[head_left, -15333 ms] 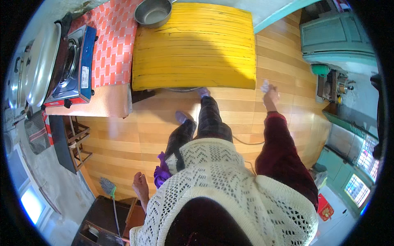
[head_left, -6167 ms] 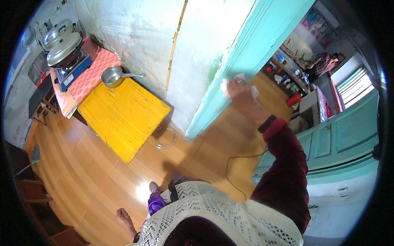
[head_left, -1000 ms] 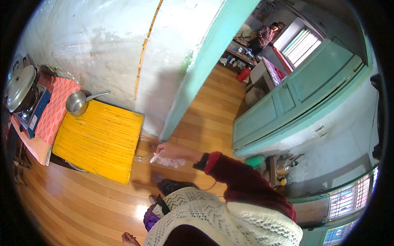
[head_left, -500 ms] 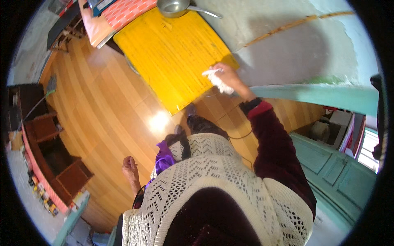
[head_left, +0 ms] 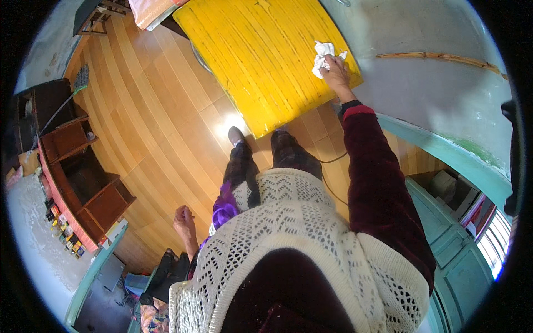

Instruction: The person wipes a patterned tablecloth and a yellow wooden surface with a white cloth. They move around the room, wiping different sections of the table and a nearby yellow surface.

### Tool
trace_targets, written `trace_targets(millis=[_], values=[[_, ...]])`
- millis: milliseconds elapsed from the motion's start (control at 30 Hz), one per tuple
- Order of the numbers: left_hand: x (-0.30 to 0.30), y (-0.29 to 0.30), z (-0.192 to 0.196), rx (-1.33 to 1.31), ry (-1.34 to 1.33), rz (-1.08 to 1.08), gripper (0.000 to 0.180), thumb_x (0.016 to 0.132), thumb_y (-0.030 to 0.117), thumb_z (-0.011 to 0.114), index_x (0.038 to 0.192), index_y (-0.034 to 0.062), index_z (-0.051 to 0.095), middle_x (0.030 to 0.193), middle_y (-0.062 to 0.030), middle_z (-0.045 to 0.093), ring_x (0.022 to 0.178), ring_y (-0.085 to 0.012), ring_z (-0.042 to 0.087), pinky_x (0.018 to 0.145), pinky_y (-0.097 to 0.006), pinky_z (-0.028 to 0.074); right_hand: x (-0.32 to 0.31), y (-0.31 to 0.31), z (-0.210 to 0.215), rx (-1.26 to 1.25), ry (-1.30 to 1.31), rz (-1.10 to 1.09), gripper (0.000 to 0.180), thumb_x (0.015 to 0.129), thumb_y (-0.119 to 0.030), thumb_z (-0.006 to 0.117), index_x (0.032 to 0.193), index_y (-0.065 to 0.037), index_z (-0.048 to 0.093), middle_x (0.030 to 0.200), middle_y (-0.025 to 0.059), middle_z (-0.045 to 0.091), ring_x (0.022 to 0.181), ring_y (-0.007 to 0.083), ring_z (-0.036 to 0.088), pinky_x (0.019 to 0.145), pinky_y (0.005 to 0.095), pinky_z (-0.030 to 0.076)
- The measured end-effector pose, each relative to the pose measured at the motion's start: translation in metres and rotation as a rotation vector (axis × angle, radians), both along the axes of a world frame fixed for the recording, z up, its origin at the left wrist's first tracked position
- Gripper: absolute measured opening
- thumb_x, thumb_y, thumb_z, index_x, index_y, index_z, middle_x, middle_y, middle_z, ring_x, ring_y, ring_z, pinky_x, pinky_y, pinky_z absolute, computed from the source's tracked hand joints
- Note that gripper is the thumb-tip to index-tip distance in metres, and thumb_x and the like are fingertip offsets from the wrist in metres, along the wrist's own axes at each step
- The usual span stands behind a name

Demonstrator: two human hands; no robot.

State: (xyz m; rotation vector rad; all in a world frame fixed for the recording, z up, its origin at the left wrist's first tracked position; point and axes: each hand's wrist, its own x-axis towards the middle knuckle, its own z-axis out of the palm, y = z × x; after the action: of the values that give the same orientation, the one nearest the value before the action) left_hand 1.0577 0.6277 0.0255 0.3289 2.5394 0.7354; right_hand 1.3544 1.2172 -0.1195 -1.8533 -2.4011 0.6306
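Note:
My right hand (head_left: 336, 74) is closed on a crumpled white cloth (head_left: 323, 55). The cloth rests against the right part of a yellow tabletop (head_left: 261, 61), close to its right edge. This tabletop has long dark streaks along its surface. Down at my left side hangs my left hand (head_left: 184, 221), its fingers curled in with nothing visible in them. A piece of purple fabric (head_left: 225, 208) hangs at the front of my clothes.
Striped wooden flooring (head_left: 150, 111) surrounds the table. A brown cabinet with open doors (head_left: 86, 177) stands at the left, near a mop (head_left: 81, 77). A grey wall (head_left: 422, 91) borders the table's right side. A dark cable (head_left: 333, 160) crosses the floor by my right leg.
My right hand has brought the cloth forward and right, from the table's near right edge onto its top. My view has shifted, and the metal pan has left it. My left hand stays low.

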Motion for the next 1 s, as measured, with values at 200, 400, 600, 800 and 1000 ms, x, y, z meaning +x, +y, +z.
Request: trace_targets(millis=[200, 400, 600, 800, 1000], values=[[-0.046, 0.001, 0.009, -0.025, 0.045, -0.086, 0.021, 0.092, 0.02, 0.059, 0.1, 0.0003, 0.064, 0.069, -0.007, 0.06, 0.062, -0.0128, 0.06, 0.057, -0.027, 0.052, -0.033, -0.062, -0.018, 0.239, 0.045, -0.037, 0.038, 0.078, -0.02, 0.065, 0.113, -0.012, 0.053, 0.12, 0.0197, 0.051, 0.105, 0.0438, 0.053, 0.08, 0.0532, 0.048], [-0.082, 0.001, 0.011, 0.055, -0.02, -0.028, 0.022, 0.092, 0.021, 0.06, 0.1, 0.0007, 0.063, 0.069, -0.0061, 0.059, 0.062, -0.0124, 0.059, 0.058, -0.027, 0.052, -0.096, -0.159, -0.02, 0.039, 0.338, 0.264, 0.026, 0.077, -0.017, 0.061, 0.102, -0.01, 0.058, 0.107, 0.0192, 0.056, 0.095, 0.0409, 0.058, 0.075, 0.053, 0.048], [-0.113, -0.006, 0.002, 0.039, 0.025, -0.11, 0.02, 0.092, 0.019, 0.06, 0.098, 0.0002, 0.063, 0.071, -0.0076, 0.062, 0.062, -0.0132, 0.061, 0.057, -0.027, 0.051, -0.125, -0.192, 0.019, -0.408, 0.483, 0.401, 0.031, 0.073, -0.021, 0.066, 0.101, -0.01, 0.06, 0.099, 0.0175, 0.06, 0.089, 0.0347, 0.061, 0.072, 0.0417, 0.049], [-0.126, -0.023, -0.004, 0.069, 0.011, -0.086, 0.02, 0.091, 0.02, 0.06, 0.097, 0.0007, 0.063, 0.068, -0.0079, 0.063, 0.061, -0.0136, 0.062, 0.055, -0.027, 0.05, -0.108, -0.144, 0.023, -0.269, 0.629, 0.027, 0.035, 0.072, -0.015, 0.065, 0.107, -0.009, 0.061, 0.09, 0.0161, 0.064, 0.083, 0.0297, 0.064, 0.074, 0.0371, 0.05], [-0.135, -0.059, -0.021, 0.124, -0.018, 0.004, 0.022, 0.091, 0.019, 0.059, 0.098, -0.0008, 0.063, 0.069, -0.0069, 0.064, 0.058, -0.0127, 0.06, 0.055, -0.028, 0.05, -0.088, -0.127, -0.012, -0.247, 0.424, -0.227, 0.033, 0.078, -0.015, 0.057, 0.11, -0.007, 0.059, 0.09, 0.0173, 0.066, 0.083, 0.0317, 0.065, 0.071, 0.0409, 0.051]])
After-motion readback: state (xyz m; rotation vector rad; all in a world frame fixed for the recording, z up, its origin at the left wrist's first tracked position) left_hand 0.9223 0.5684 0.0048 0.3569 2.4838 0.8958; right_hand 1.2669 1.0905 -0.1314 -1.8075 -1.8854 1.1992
